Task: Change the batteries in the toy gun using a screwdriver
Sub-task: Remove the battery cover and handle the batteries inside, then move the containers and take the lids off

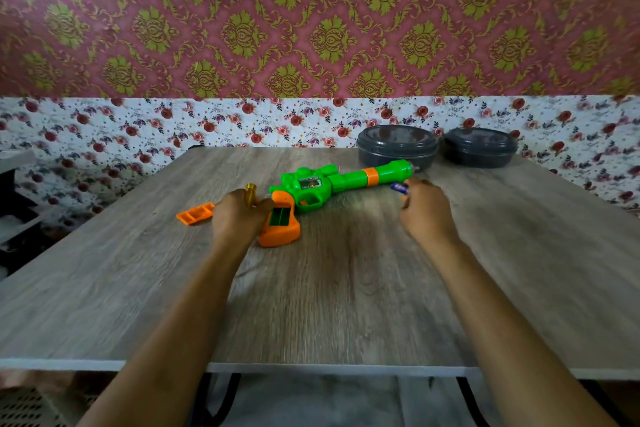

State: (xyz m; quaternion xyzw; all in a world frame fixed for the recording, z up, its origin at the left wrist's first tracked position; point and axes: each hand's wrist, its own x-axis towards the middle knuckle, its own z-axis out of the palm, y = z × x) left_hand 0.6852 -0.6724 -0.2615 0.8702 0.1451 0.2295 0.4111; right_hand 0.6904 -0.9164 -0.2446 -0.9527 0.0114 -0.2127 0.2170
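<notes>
The fingers of the left hand (240, 215) are curled round the screwdriver (251, 191). Only the yellow end of its handle shows above the knuckles; the shaft and tip are hidden behind the hand. The fingers of the right hand (427, 215) are bent and pinch a small blue battery (400, 187) at their tips. The battery is blurred, so its markings cannot be read.

Both hands are palm down, and the fingers themselves are mostly covered by the backs of the hands. The left hand is against the orange grip of the toy gun (313, 184). The right hand is just beside the front end of the barrel. Both forearms reach forward from the bottom edge, where they are cut off.

The toy gun lies on its side in the middle of the worktop (346, 288), barrel toward the right. The battery compartment (280, 217) in the grip is open and green inside. The orange cover (195, 213) lies just to the left of the left hand. Two dark grey containers (397, 146) with lids stand at the far edge of the worktop.
</notes>
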